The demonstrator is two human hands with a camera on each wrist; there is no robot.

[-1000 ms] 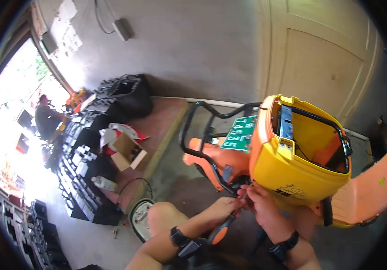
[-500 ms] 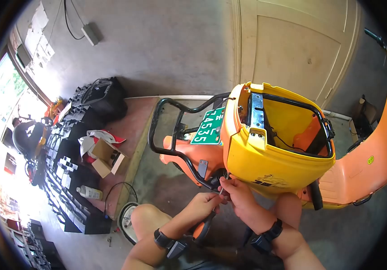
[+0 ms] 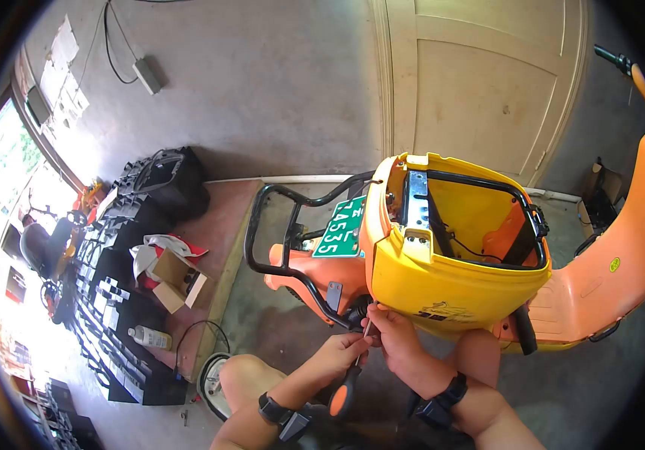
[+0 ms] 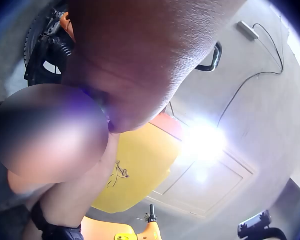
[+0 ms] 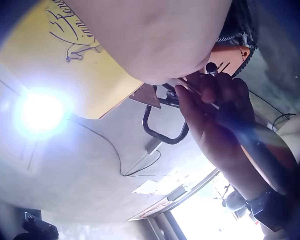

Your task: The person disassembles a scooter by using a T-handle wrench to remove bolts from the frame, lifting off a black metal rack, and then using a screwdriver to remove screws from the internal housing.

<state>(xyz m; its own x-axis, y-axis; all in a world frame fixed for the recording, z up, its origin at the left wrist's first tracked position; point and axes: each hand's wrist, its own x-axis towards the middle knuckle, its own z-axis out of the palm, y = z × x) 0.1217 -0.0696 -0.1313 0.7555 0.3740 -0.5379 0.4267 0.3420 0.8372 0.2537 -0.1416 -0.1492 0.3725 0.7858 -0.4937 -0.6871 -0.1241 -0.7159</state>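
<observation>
A screwdriver with an orange-and-black handle (image 3: pixel 342 396) hangs handle-down below the hands in the head view. My left hand (image 3: pixel 339 355) pinches its thin metal shaft (image 5: pixel 190 88), which also shows between the hands in the right wrist view. My right hand (image 3: pixel 396 337) has its fingertips curled round the upper end of the shaft; whatever else sits there is hidden. Both hands are beside the lower rear corner of the yellow body (image 3: pixel 442 289) of an orange scooter, close to its black rear rail (image 3: pixel 303 276) and green number plate (image 3: pixel 339 234).
The open storage bay (image 3: pixel 480 202) in the yellow body faces up. At left stand stacked black cases (image 3: pixel 108 300), with an open cardboard box (image 3: pixel 177 281) and a white bottle (image 3: pixel 150 337) near them. A round white-and-black part (image 3: pixel 213 386) lies by the knee.
The head view has swung right, so the scooter and hands appear further left. The hands stay together on the screwdriver, and its handle now hangs more steeply.
</observation>
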